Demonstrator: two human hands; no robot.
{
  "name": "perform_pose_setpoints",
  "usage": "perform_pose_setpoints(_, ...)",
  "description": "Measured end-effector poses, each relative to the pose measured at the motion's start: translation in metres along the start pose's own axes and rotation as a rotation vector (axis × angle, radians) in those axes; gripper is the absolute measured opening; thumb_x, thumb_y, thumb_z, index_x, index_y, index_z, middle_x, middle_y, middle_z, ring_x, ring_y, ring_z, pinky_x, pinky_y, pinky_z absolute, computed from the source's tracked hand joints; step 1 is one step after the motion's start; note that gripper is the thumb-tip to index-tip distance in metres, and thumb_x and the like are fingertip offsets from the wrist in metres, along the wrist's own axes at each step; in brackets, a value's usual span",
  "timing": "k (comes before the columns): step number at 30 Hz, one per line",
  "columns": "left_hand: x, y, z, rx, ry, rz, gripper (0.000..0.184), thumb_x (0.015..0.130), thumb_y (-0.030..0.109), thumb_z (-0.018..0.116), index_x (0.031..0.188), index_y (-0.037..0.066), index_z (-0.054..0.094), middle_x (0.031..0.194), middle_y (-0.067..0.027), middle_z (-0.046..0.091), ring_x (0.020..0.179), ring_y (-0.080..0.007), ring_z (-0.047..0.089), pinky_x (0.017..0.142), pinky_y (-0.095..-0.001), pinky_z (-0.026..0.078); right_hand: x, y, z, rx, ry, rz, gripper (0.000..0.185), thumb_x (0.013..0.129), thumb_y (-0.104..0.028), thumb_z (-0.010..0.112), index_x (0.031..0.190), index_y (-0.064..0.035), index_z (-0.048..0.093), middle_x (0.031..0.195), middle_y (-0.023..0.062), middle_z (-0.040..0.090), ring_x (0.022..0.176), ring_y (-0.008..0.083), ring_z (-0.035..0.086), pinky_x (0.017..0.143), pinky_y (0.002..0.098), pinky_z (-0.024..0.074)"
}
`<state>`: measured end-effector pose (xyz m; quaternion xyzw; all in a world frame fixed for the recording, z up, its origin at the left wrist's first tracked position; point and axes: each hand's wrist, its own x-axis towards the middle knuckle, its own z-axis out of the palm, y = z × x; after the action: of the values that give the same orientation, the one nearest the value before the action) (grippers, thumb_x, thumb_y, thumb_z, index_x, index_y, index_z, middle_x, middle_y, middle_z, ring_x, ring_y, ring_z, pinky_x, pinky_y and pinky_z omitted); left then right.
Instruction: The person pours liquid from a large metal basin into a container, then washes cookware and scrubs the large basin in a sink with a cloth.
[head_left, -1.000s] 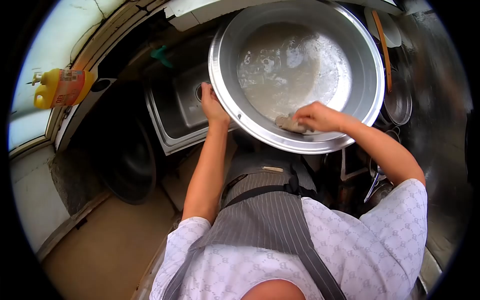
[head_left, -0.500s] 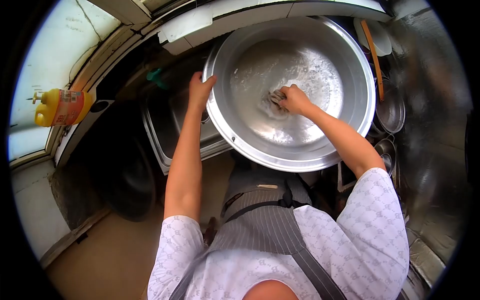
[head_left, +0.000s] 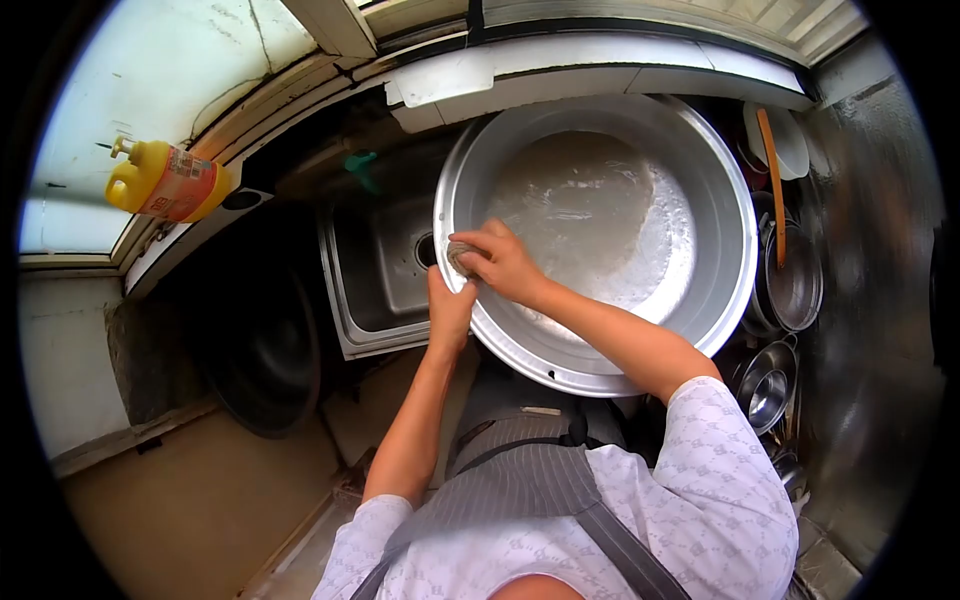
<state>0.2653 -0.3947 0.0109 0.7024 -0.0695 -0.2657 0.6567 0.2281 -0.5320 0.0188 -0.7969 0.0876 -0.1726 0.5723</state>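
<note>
A large round aluminium basin (head_left: 735, 250) is in front of me, tilted slightly, with shallow cloudy water (head_left: 575, 190) in its bottom. My left hand (head_left: 450, 308) is closed on the near-left part of its rim. My right hand (head_left: 505, 265) is just above the left, fingers closed round a greyish scouring pad (head_left: 460, 258) pressed against the left rim. Much of the pad is hidden by the fingers. Behind the left hand is a steel sink (head_left: 375, 250), with its drain hole partly covered by the basin.
A yellow pump bottle (head_left: 165, 182) is on the sill at the left. Pots (head_left: 795, 275), a metal bowl (head_left: 768, 390) and a wooden-handled tool (head_left: 770, 180) crowd the right side. A dark round tub (head_left: 265, 350) stands at lower left. A tiled ledge (head_left: 590, 80) runs behind the basin.
My right hand has moved from the basin's bottom to its left rim with the scouring pad. My left hand now grips lower on the rim, and the camera view has shifted.
</note>
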Motion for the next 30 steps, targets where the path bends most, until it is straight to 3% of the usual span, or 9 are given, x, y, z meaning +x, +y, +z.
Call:
perform_pose_setpoints(2,-0.01,0.001,0.006,0.046,0.06,0.006,0.034,0.079,0.001,0.059,0.11,-0.003,0.046,0.104,-0.0099,0.056,0.095,-0.016,0.055,0.085,-0.0288,0.045,0.018,-0.005,0.01,-0.157,0.06,-0.237,0.031,0.077,-0.01,0.072,0.105,-0.0031,0.063,0.094,0.0161,0.051,0.085,0.034,0.054,0.074,0.0397,0.0464)
perform_pose_setpoints(7,-0.021,0.0,0.012,0.03,0.107,-0.02,0.032,0.077,0.0,0.057,0.106,-0.004,0.046,0.101,-0.0108,0.057,0.093,-0.0175,0.055,0.085,-0.0302,0.045,0.104,0.032,0.018,-0.432,0.264,-0.332,0.023,0.077,-0.014,0.072,0.094,-0.0059,0.058,0.094,0.0168,0.05,0.086,0.0357,0.054,0.072,0.0444,0.0467)
perform_pose_setpoints(9,-0.025,-0.007,0.013,0.117,0.139,-0.025,0.03,0.076,0.001,0.057,0.104,-0.004,0.047,0.098,-0.0113,0.057,0.09,-0.0177,0.055,0.084,-0.0303,0.045,0.139,0.052,0.004,-0.665,0.477,-0.266,0.027,0.079,-0.019,0.071,0.097,-0.0045,0.058,0.092,0.0162,0.052,0.082,0.036,0.055,0.069,0.0458,0.0477)
perform_pose_setpoints(12,-0.027,-0.002,0.017,0.082,0.144,-0.03,0.028,0.076,0.0,0.057,0.102,-0.003,0.046,0.096,-0.0112,0.057,0.088,-0.0182,0.055,0.084,-0.031,0.045,0.159,0.072,-0.014,-0.702,0.616,-0.263,0.025,0.081,-0.022,0.068,0.095,-0.0045,0.056,0.092,0.0181,0.052,0.082,0.0383,0.055,0.068,0.0482,0.048)
perform_pose_setpoints(16,-0.04,0.0,0.025,0.09,0.16,-0.023,0.029,0.077,0.0,0.057,0.103,-0.003,0.045,0.096,-0.0107,0.055,0.089,-0.0179,0.054,0.084,-0.0318,0.045,0.154,0.08,-0.013,-0.651,0.671,-0.082,0.022,0.082,-0.02,0.067,0.091,-0.0041,0.055,0.09,0.021,0.051,0.084,0.0403,0.054,0.071,0.0495,0.0476)
perform_pose_setpoints(21,-0.071,-0.018,0.029,0.128,0.144,-0.01,0.029,0.081,0.001,0.058,0.107,-0.002,0.045,0.101,-0.0096,0.055,0.092,-0.0167,0.054,0.085,-0.0305,0.045,0.155,0.076,-0.022,-0.629,0.739,-0.032,0.027,0.081,-0.019,0.068,0.095,-0.0009,0.054,0.093,0.0232,0.051,0.087,0.041,0.053,0.073,0.0492,0.0469)
perform_pose_setpoints(27,-0.092,-0.018,0.033,0.108,0.135,0.024,0.035,0.083,0.002,0.058,0.114,-0.003,0.043,0.106,-0.0104,0.054,0.096,-0.0176,0.054,0.089,-0.0317,0.044,0.175,0.103,-0.088,-0.585,1.057,0.073,0.03,0.082,-0.02,0.066,0.099,0.0015,0.054,0.101,0.0265,0.055,0.092,0.0448,0.056,0.077,0.0509,0.048)
perform_pose_setpoints(29,-0.091,-0.026,0.03,0.115,0.127,-0.002,0.034,0.083,0.002,0.059,0.113,-0.003,0.044,0.106,-0.0104,0.054,0.096,-0.0175,0.053,0.089,-0.0316,0.044,0.174,0.113,-0.116,-0.562,1.039,0.337,0.029,0.084,-0.02,0.063,0.1,0.0014,0.052,0.1,0.0261,0.055,0.093,0.0443,0.057,0.08,0.0502,0.0482)
perform_pose_setpoints(30,-0.091,-0.026,0.03,0.111,0.128,-0.004,0.034,0.083,0.002,0.059,0.113,-0.003,0.044,0.106,-0.0104,0.054,0.096,-0.0175,0.053,0.089,-0.0316,0.044,0.169,0.115,-0.128,-0.567,1.037,0.336,0.029,0.084,-0.02,0.063,0.1,0.0014,0.052,0.1,0.0261,0.055,0.093,0.0443,0.057,0.08,0.0502,0.0482)
